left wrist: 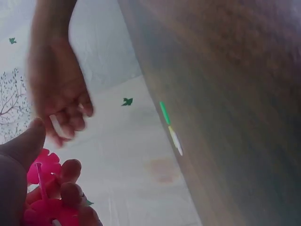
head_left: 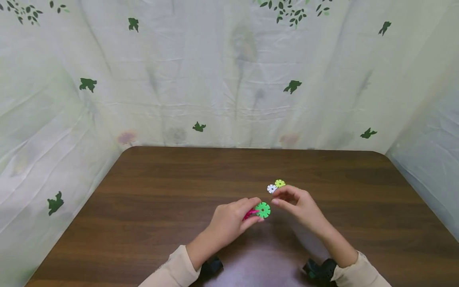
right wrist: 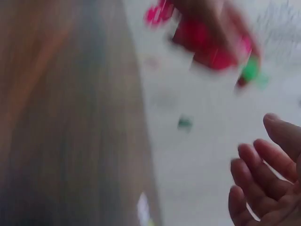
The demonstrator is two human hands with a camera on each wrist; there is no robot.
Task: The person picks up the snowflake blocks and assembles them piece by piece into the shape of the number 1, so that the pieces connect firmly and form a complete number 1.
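Note:
My left hand [head_left: 234, 219] grips several joined bright pink notched discs [left wrist: 51, 213], set at angles to one another. At its fingertips, a green notched disc [head_left: 263, 210] faces up, against the pink pieces. Just to the right, my right hand [head_left: 303, 207] hovers with thumb and fingers apart; the right wrist view shows its fingers [right wrist: 263, 176] loosely bent with nothing between them. Beyond its fingertips lie a white notched disc [head_left: 271, 189] and a yellow one [head_left: 280, 183]. Another green piece [left wrist: 164, 113] lies beside them in the left wrist view, hidden by my right hand in the head view.
A brown wood-grain table [head_left: 161, 191] spreads under both hands. Pale curtains [head_left: 215, 79] printed with green birds and leaves hang behind it and at both sides. Dark wrist-worn devices [head_left: 320, 270] sit under the cuffs of the beige sleeves.

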